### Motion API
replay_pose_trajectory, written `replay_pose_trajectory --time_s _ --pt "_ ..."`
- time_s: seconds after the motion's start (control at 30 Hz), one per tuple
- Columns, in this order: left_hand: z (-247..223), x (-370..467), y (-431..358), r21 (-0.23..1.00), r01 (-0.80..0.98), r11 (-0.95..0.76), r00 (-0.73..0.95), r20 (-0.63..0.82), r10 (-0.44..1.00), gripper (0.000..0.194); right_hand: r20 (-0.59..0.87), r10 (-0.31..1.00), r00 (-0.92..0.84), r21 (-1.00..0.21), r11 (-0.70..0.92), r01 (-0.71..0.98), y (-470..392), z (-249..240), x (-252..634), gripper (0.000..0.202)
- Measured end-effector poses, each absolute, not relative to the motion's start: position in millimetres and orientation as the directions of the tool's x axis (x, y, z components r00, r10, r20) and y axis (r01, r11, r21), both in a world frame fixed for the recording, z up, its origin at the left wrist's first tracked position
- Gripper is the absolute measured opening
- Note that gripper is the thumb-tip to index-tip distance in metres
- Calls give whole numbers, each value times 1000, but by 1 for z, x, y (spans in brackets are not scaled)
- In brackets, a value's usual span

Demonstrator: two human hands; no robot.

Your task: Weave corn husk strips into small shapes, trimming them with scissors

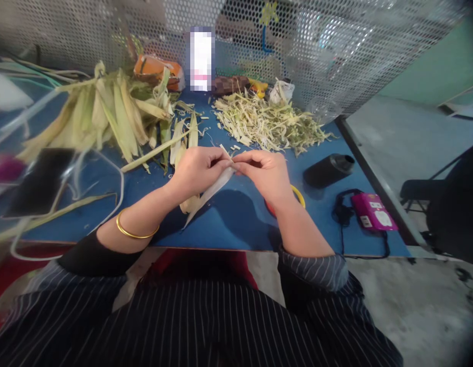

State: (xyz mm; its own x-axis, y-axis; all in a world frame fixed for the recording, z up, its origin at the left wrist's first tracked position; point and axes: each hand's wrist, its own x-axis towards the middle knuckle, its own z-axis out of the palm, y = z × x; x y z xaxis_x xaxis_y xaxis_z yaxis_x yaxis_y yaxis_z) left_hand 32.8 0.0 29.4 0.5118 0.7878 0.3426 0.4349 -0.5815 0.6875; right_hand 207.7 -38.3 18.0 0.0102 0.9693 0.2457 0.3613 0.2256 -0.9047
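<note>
Over the middle of the blue table, my left hand (pixel 206 165) and my right hand (pixel 261 171) meet fingertip to fingertip. Both pinch one end of a pale corn husk (pixel 211 191), whose long tapered part hangs down to the left. Beneath and beside my left hand lie more husk strips (pixel 179 145). A larger heap of whole green-yellow husks (pixel 114 112) spreads at the back left. Behind my right hand is a pile of husk trimmings (pixel 263 120). Under my right wrist, a yellow and red ring-shaped object (pixel 298 196) is partly hidden.
A black bottle (pixel 328 169) lies on its side at the right, near a magenta power adapter (pixel 374 211) with a cord. A dark phone (pixel 40 181) and white cable are at the left. Perforated metal mesh (pixel 316 46) rises behind the blue table (pixel 236 224).
</note>
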Motion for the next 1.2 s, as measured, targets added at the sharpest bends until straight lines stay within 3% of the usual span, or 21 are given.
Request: replay_pose_trajectory --time_s 0.1,0.23,0.3,0.4,0.47,0.57,0.63,0.7,0.83,1.2 --pt "32 29 4 572 467 -674 599 356 717 20 160 986 -54 -949 168 268 -40 18 207 25" --pt "36 24 8 544 443 -713 707 277 650 18 94 983 -158 -964 129 230 -42 18 204 35" --pt "37 23 6 551 465 -693 620 357 699 16 115 986 -117 -970 137 200 -40 16 203 30" --pt "35 26 -6 606 459 -650 299 583 755 16 174 981 87 -983 168 73 -36 14 204 16" --pt "32 31 -15 674 392 -627 161 621 768 20 166 967 193 -983 179 -51 -33 13 204 10" --pt "22 42 -21 832 246 -497 244 443 863 24 132 961 242 -967 178 -182 -32 12 201 11" --pt "15 49 -19 954 84 -286 294 251 922 26 130 956 263 -959 189 -211 -34 11 195 12" --pt "9 54 -15 990 -30 -138 322 140 936 27 136 951 277 -958 198 -208 -35 8 190 11" --pt "6 55 -12 989 -124 -75 244 104 964 23 147 949 279 -964 201 -173 -38 2 180 10" --pt "2 55 -10 992 -126 -33 157 52 986 17 75 956 282 -969 137 -207 -40 -2 176 13"
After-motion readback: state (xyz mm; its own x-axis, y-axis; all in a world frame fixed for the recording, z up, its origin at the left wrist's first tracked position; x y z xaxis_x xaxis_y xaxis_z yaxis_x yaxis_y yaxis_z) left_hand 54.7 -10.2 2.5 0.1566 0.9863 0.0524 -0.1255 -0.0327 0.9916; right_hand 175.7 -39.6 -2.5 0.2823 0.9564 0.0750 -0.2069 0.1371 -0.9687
